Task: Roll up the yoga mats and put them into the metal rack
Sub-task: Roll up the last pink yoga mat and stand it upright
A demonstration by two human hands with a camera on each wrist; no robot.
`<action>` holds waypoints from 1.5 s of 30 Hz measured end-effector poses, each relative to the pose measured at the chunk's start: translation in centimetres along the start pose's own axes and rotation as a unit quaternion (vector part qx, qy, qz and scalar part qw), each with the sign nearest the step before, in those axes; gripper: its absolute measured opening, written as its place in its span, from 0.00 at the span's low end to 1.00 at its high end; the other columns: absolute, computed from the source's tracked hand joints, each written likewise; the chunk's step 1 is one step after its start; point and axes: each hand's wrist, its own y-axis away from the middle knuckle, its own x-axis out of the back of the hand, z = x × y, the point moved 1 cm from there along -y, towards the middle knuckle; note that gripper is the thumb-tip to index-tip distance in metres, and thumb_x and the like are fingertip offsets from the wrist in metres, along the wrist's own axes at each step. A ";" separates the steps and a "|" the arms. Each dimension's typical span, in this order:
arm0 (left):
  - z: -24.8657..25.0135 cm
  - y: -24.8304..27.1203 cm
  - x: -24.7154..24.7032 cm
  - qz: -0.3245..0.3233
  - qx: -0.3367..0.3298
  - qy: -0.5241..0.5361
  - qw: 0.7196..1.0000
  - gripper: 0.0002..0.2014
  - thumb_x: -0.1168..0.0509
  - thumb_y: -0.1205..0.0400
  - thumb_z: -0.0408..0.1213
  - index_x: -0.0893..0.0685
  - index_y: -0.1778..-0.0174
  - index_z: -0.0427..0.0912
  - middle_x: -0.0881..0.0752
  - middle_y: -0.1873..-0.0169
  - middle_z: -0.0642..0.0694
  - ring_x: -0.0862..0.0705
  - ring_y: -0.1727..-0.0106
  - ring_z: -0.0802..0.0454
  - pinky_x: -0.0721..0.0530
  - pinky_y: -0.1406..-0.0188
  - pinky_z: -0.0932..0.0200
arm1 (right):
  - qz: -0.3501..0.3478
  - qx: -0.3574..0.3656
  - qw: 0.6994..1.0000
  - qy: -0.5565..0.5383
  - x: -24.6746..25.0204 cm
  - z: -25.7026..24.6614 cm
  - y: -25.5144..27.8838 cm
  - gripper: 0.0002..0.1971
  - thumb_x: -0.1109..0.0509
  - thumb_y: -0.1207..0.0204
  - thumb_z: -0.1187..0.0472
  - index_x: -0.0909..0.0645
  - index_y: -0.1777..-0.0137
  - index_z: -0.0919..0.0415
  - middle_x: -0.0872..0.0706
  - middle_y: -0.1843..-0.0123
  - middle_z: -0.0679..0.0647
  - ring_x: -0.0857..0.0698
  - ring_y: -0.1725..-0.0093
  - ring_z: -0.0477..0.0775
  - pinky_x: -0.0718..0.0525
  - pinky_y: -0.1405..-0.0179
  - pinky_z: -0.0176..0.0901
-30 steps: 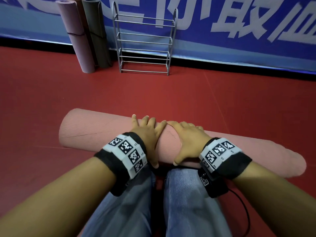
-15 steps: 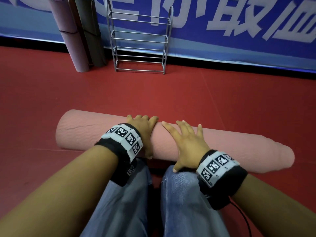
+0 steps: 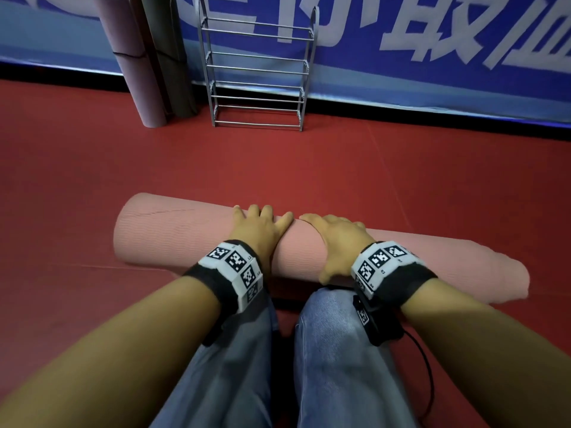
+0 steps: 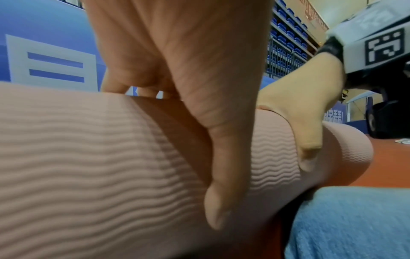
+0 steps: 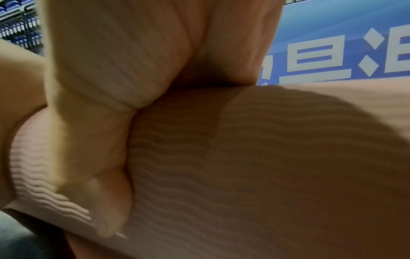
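A rolled pink yoga mat (image 3: 173, 236) lies crosswise on the red floor just past my knees. My left hand (image 3: 259, 227) sits on its middle, fingers bent over the top and thumb (image 4: 221, 175) down the near side. My right hand (image 3: 333, 236) grips the roll right beside it, fingers over the crest and thumb low on the near side. The right wrist view shows this palm (image 5: 111, 70) tight against the ribbed mat (image 5: 266, 175). The metal rack (image 3: 256, 69) stands against the blue banner wall, its rungs bare.
Two rolled mats lean on the wall left of the rack, one lilac (image 3: 129, 57) and one dark grey-green (image 3: 167, 57). Open red floor (image 3: 309, 168) lies between the roll and the rack. My jeans-clad knees (image 3: 333, 350) are just behind the roll.
Half a second ago my right hand's fingers lay spread flat on the roll; now they curve over its top. Both hands stay on the middle of the mat.
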 end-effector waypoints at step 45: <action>1.5 1.6 0.7 -0.010 -0.012 -0.011 1.000 0.70 0.21 0.37 0.63 0.66 0.16 0.42 0.52 0.16 0.38 0.52 0.15 0.39 0.53 0.21 0.27 | 0.053 0.023 0.998 0.010 -1.2 0.2 2.1 0.68 0.16 0.47 0.38 0.60 0.15 0.44 0.43 0.16 0.52 0.44 0.17 0.54 0.49 0.18 0.65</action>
